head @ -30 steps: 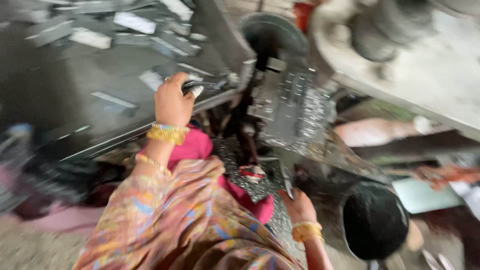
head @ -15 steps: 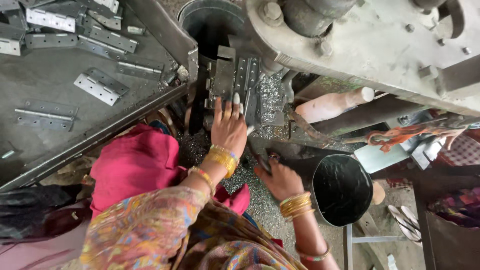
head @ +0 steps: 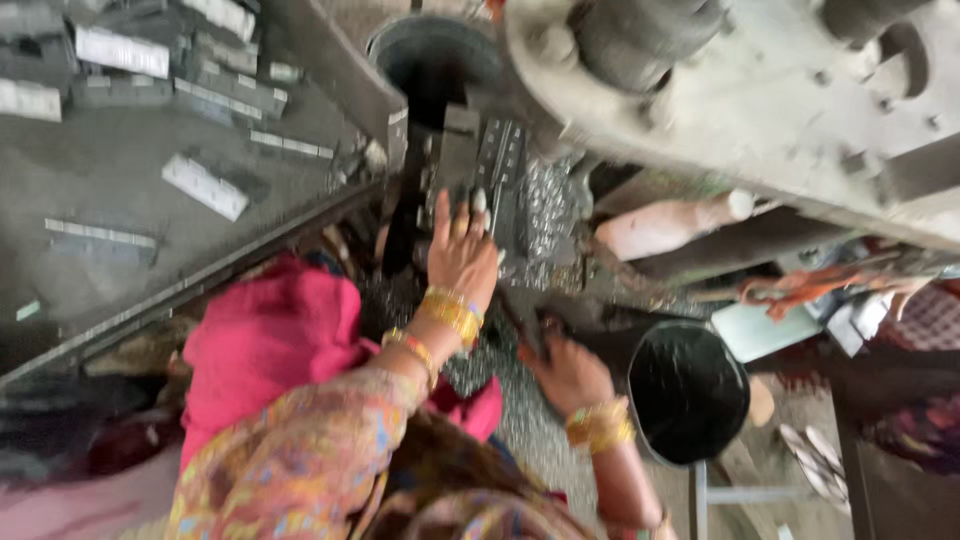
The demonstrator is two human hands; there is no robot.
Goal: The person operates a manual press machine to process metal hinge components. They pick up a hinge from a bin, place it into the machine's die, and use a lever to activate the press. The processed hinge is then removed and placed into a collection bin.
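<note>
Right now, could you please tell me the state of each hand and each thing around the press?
Left hand: open, fingers spread, resting on the press die.
Right hand: low beside the die, grip blurred, cannot tell.
Press die: covered in shiny metal chips.
Black bucket: upright, mouth open, inside too dark to see.
Metal strips: lying loose and scattered on the grey tray.
Pink cloth: bunched up below the tray.

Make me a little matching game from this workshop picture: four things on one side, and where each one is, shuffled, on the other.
Things:
1. left hand
2. right hand
3. black bucket
4. flat metal strips

Places:
A. scattered on the grey tray at upper left
B. low down, beside the bucket
C. on the dark machine block
D. lower right, under the machine

Pairs: 1-C, 2-B, 3-D, 4-A
</note>
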